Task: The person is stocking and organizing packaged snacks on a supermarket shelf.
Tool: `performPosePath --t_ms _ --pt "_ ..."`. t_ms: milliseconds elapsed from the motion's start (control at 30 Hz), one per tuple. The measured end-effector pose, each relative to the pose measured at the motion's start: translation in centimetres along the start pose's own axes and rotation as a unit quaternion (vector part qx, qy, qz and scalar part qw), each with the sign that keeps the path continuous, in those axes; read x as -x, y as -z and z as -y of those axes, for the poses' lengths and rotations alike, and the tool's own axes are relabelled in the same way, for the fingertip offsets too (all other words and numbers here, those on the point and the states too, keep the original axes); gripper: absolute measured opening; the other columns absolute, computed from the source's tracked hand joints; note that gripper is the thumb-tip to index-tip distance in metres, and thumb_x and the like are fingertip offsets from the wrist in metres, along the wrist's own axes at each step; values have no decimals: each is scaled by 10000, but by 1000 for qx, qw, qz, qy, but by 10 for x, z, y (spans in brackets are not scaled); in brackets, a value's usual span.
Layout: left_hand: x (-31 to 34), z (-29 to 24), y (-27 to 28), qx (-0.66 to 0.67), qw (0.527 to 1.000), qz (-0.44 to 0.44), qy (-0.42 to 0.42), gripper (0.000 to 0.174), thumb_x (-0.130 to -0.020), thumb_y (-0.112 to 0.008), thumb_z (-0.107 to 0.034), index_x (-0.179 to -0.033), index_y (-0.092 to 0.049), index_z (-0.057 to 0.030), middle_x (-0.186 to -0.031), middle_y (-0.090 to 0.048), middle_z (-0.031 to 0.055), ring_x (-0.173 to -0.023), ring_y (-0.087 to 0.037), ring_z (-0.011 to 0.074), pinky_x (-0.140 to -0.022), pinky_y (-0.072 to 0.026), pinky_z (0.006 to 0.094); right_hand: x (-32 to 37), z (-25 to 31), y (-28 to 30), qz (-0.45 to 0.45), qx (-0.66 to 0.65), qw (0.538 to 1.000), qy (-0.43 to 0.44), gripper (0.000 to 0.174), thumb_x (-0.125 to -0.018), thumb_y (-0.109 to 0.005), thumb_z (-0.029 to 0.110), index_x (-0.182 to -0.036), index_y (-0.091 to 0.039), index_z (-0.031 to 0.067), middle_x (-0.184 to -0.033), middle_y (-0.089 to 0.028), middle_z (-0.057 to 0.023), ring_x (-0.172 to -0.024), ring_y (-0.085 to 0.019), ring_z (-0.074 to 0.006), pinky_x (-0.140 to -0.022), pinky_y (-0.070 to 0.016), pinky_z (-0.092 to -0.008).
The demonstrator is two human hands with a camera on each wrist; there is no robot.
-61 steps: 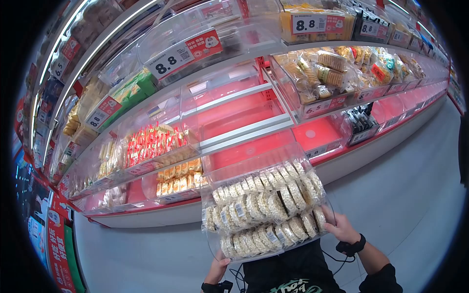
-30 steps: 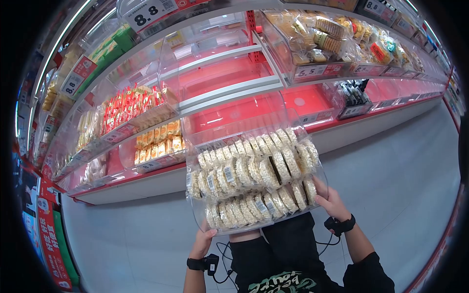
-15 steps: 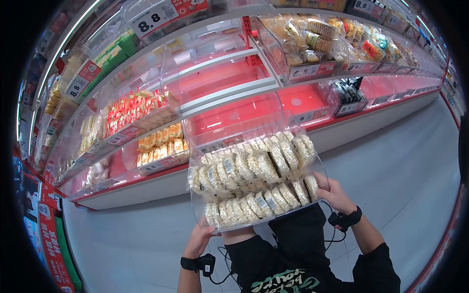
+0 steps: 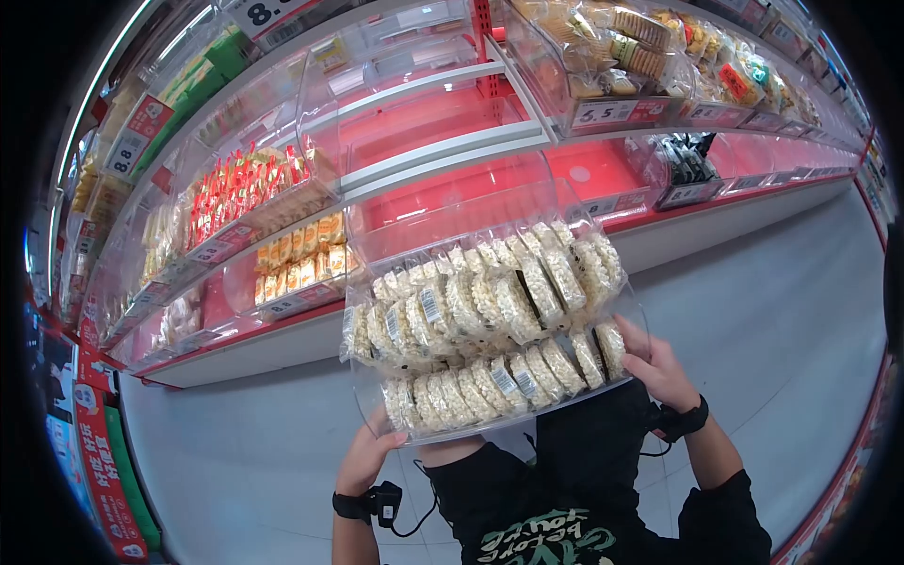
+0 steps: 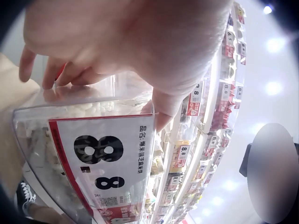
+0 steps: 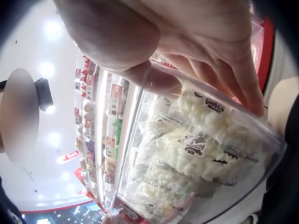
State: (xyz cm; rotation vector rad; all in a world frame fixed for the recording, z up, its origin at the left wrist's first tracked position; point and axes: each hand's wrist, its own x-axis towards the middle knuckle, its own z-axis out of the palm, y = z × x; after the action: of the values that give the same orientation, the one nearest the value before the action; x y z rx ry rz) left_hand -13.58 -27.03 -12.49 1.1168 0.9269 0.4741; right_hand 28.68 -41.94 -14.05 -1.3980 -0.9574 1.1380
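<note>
A clear plastic bin (image 4: 636,299) is held in front of the body with both hands. Rows of individually wrapped puffed rice cakes (image 4: 471,395) fill it, several with barcode stickers. My left hand (image 4: 365,460) grips its near left corner, thumb over the rim. At the right end, my right hand (image 4: 663,375) grips the side, thumb on the rim and fingers along the outer wall. In the left wrist view a price label (image 5: 100,163) reading 8.8 covers the bin's near face. Wrapped rice cakes (image 6: 187,144) show through the wall in the right wrist view.
Beyond the bin stands a long shelf unit with a red lower deck (image 4: 452,198) and bare metal rails (image 4: 443,146). Red-wrapped snacks (image 4: 247,193) sit left, bagged biscuits (image 4: 631,56) upper right, black packets (image 4: 687,160) lower right. Grey floor (image 4: 254,452) lies below.
Both hands keep their hold on the bin. The head view has tilted down, so shelf and bin sit higher in it. Since half a second ago, the rear row of rice cakes shows more.
</note>
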Motion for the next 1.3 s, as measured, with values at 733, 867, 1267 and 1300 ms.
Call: performPosePath --t_ms 733,867,1267,1300 --pt "0 -39 -15 4 985 -15 -171 971 -744 -765 -200 -1514 -241 73 -1540 -354 149 -1438 -303 256 -1180 -184 354 -13 37 -8 -10 -67 989 130 619 -915 -508 -5 -1466 -261 -142 -1549 -342 -173 -1403 -361 -203 -1143 -271 -339" --pt "-22 -35 -9 35 983 -9 -181 960 -750 -746 -182 -1525 -230 54 -1548 -341 139 -1448 -289 253 -1187 -185 358 -41 20 -8 -9 -60 988 144 596 -913 -545 36 -1437 -325 -143 -1546 -356 -179 -1384 -377 -187 -1123 -289 -322" --pt "-37 -10 2 53 987 -23 -147 930 -792 -731 -156 -1528 -204 56 -1527 -360 155 -1407 -354 265 -1152 -265 371 -51 15 -15 -43 -82 989 115 626 -894 -597 58 -1455 -349 -68 -1460 -448 -153 -1357 -413 -197 -1131 -307 -352" --pt "-36 -12 2 47 989 -28 -138 936 -796 -734 -157 -1531 -194 55 -1530 -354 157 -1405 -355 268 -1148 -272 374 -51 16 -14 -42 -91 988 118 644 -889 -614 67 -1459 -343 -62 -1462 -444 -153 -1357 -417 -202 -1135 -308 -357"
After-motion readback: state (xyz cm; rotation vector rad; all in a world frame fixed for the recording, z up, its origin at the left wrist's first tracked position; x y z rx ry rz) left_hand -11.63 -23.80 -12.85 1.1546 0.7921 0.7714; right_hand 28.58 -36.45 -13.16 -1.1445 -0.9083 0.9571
